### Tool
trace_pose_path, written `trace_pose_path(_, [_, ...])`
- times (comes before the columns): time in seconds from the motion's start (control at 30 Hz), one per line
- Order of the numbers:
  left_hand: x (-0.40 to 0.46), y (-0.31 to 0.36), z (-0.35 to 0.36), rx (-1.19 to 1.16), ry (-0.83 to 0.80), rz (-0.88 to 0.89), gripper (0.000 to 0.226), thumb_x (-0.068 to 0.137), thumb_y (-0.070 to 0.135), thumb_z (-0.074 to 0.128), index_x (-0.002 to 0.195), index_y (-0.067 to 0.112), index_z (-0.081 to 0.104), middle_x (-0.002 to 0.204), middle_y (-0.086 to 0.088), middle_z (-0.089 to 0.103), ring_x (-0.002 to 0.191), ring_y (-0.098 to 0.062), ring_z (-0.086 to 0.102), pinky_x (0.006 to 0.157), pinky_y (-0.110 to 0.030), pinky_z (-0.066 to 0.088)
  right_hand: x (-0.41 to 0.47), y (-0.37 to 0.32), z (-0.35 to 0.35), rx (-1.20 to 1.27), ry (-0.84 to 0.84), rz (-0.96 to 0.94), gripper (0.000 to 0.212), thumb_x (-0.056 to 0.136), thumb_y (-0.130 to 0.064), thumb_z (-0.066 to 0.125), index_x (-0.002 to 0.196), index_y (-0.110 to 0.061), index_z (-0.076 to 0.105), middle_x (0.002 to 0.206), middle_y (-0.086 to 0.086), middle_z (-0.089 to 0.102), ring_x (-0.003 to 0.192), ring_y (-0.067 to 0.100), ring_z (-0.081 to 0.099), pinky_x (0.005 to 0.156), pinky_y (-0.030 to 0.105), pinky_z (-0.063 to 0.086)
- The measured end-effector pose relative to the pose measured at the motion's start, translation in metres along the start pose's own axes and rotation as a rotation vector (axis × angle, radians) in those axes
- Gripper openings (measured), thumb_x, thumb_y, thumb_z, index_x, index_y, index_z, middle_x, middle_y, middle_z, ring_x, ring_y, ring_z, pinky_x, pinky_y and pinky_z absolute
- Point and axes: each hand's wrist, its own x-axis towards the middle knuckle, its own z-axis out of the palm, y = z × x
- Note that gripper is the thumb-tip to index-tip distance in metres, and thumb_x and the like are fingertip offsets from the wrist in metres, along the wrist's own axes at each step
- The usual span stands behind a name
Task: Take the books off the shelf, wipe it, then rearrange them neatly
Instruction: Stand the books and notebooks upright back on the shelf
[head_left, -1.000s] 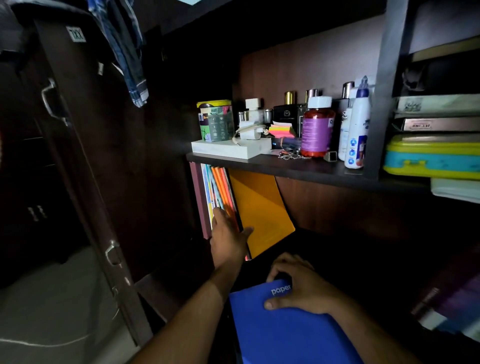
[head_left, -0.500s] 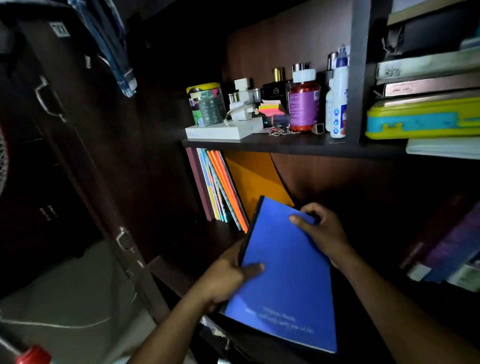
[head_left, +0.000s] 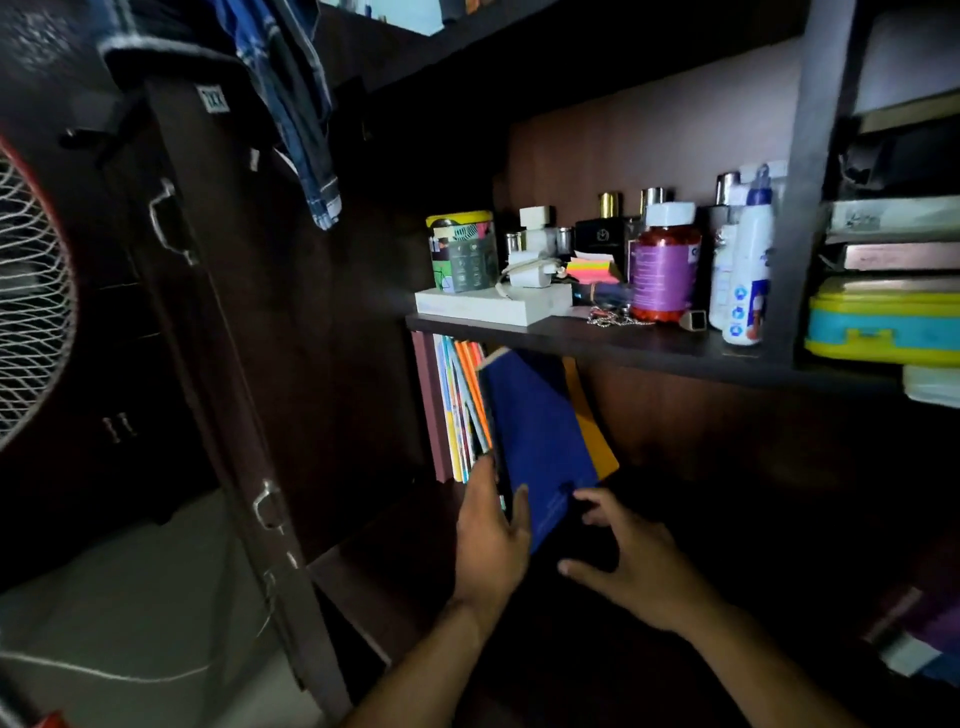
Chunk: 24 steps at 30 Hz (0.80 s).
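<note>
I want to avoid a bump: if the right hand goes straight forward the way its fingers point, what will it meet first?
Most likely the lower edge of the blue softcover book. The right hand has its spread fingers just short of it; depth is unclear in the dark.

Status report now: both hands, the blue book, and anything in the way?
Left hand holds blue book by its lower edge. Right hand open, off it. Book leans in front of orange folder, beside upright books. Nothing blocks.
</note>
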Motion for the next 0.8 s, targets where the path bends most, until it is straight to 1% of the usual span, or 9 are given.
trace_pose_path(0.1, [0.013,-0.01,0.006,0.076,-0.034,-0.033,0.059,0.102,0.034,0.059,0.155,0.03,0.032,0.15,0.007,0.042,0.128,-0.002,0.045,0.11,-0.038,0.046,-0.001,0.004,0.001,-0.028,-0.103,0.057,0.088,0.073,-0.083,0.06,0.144,-0.065,0.013,0.142,-0.027,0.042,0.13,-0.008,0.032,0.124,0.044,0.019])
trace_pose_path(0.23, [0.021,-0.021,0.008,0.131,-0.097,-0.086,0.072,0.1,0.042,0.059,0.157,0.04,0.017,0.157,0.009,0.035,0.132,-0.021,0.052,0.102,-0.042,0.049,0.004,0.002,0.003,-0.093,-0.105,0.098,0.087,0.06,-0.102,0.04,0.135,-0.079,0.001,0.149,-0.03,0.038,0.139,-0.005,0.029,0.126,0.047,0.011])
trace_pose_path(0.37, [0.023,-0.026,0.007,0.014,-0.096,-0.092,0.071,0.094,0.041,0.069,0.149,0.045,0.023,0.147,0.012,0.044,0.127,-0.016,0.056,0.1,-0.04,0.05,0.02,-0.015,0.013,-0.165,-0.171,0.207,0.116,0.053,-0.105,0.036,0.151,-0.059,-0.006,0.165,-0.02,0.019,0.154,0.009,0.014,0.126,0.048,-0.004])
trace_pose_path(0.43, [0.023,-0.029,0.007,-0.088,-0.081,-0.107,0.068,0.093,0.041,0.071,0.146,0.044,0.03,0.138,0.013,0.046,0.12,-0.015,0.058,0.099,-0.038,0.051,0.038,-0.026,0.024,-0.116,-0.1,0.292,0.112,0.069,-0.095,0.045,0.157,-0.049,-0.007,0.167,-0.013,0.017,0.155,0.016,0.012,0.125,0.05,-0.007])
trace_pose_path(0.53, [0.023,-0.034,0.007,-0.145,0.025,-0.096,0.061,0.096,0.042,0.064,0.146,0.046,0.03,0.141,0.014,0.035,0.127,-0.014,0.051,0.105,-0.04,0.05,0.063,-0.036,0.039,-0.148,0.009,0.382,0.101,0.077,-0.091,0.034,0.159,-0.044,-0.004,0.168,-0.005,0.021,0.155,0.022,0.016,0.125,0.053,-0.003])
trace_pose_path(0.6, [0.026,-0.041,0.008,-0.162,0.067,-0.119,0.069,0.097,0.045,0.061,0.154,0.044,0.022,0.151,0.012,0.029,0.141,-0.013,0.037,0.114,-0.04,0.041,0.071,-0.037,0.045,-0.234,0.025,0.404,0.098,0.081,-0.088,0.031,0.16,-0.041,-0.004,0.168,-0.004,0.019,0.155,0.022,0.016,0.125,0.052,0.0])
trace_pose_path(0.67, [0.03,-0.049,0.014,-0.195,0.002,-0.142,0.078,0.098,0.048,0.058,0.16,0.043,0.011,0.162,0.008,0.026,0.15,-0.015,0.028,0.12,-0.038,0.033,0.071,-0.033,0.046,-0.266,0.007,0.397,0.099,0.077,-0.09,0.02,0.159,-0.041,-0.005,0.169,-0.006,0.016,0.155,0.02,0.013,0.125,0.052,0.001])
trace_pose_path(0.73, [0.034,-0.047,0.017,-0.188,-0.09,-0.163,0.085,0.098,0.051,0.057,0.16,0.044,0.0,0.166,0.005,0.025,0.151,-0.017,0.029,0.119,-0.038,0.034,0.069,-0.029,0.044,-0.314,-0.035,0.38,0.107,0.065,-0.089,0.008,0.159,-0.04,-0.009,0.169,-0.008,0.013,0.156,0.018,0.011,0.124,0.054,0.002])
trace_pose_path(0.8, [0.04,-0.042,0.019,-0.153,-0.146,-0.157,0.099,0.095,0.054,0.061,0.158,0.046,-0.015,0.166,0.004,0.027,0.148,-0.021,0.035,0.115,-0.042,0.039,0.07,-0.029,0.043,-0.352,-0.077,0.39,0.102,0.07,-0.085,0.011,0.159,-0.041,-0.012,0.17,-0.007,0.009,0.156,0.018,0.008,0.124,0.055,-0.001])
